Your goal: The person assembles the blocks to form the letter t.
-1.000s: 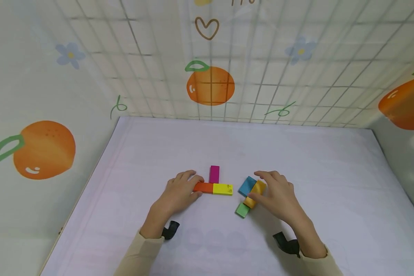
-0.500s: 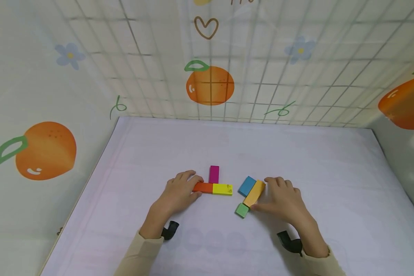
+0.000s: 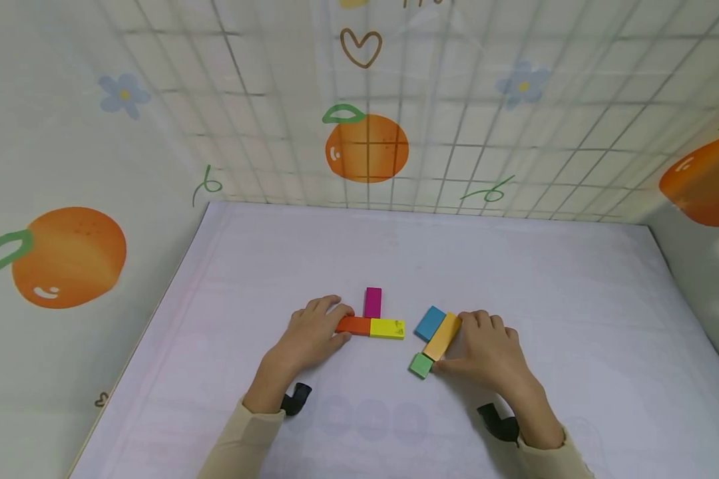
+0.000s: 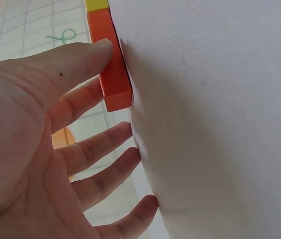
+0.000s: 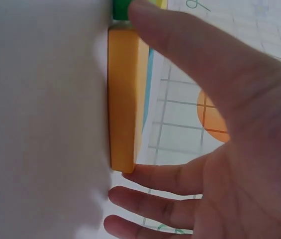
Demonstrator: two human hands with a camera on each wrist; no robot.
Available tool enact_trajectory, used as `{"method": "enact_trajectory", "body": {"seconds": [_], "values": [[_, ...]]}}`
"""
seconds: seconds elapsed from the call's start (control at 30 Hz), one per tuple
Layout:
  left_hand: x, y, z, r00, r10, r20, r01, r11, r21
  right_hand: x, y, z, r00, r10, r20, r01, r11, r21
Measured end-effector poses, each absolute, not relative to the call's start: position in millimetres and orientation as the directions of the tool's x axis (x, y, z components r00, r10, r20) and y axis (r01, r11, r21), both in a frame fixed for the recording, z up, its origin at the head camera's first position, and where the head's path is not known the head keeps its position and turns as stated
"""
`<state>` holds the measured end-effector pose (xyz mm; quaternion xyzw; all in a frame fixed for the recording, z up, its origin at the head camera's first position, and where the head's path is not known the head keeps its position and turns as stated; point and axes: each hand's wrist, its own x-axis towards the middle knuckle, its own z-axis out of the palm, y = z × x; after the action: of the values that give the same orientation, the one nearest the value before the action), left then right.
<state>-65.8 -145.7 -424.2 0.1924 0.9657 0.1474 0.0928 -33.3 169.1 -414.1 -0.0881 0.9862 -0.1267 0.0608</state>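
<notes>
The left hand (image 3: 314, 332) pinches the red-orange block (image 3: 358, 326); whether the right hand (image 3: 491, 349) grips the amber block (image 3: 442, 337) is unclear. Uneven pressure there could split off the green block (image 3: 421, 366).

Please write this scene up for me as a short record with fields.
Surface: pale tabletop
Left group: orange-red block and yellow block end to end; magenta block behind their seam
Right group: blue block along one side of amber block; green block at amber's near end
Left grip: thumb and index finger pinch the orange-red block
Right grip: index finger at amber block's far end, thumb by the green block
Backdrop: orange-fruit print and blue flower print
</notes>
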Motion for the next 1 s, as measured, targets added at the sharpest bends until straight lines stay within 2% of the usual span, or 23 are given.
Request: {"method": "enact_trajectory", "body": {"seconds": [0.73, 1.0], "values": [[-66.7, -146.5, -423.4, -0.906, 0.401, -0.133, 0.339, 0.879, 0.335, -32.0, 167.9, -414.7, -0.978, -0.203, -0.053, -0.184, 0.951, -0.248], [-67.2, -147.1, -419.6, -0.906, 0.402, -0.131, 0.340, 0.877, 0.339, -37.6, 169.9, -409.7, -0.977, -0.193, -0.091, -0.157, 0.939, -0.306]]}}
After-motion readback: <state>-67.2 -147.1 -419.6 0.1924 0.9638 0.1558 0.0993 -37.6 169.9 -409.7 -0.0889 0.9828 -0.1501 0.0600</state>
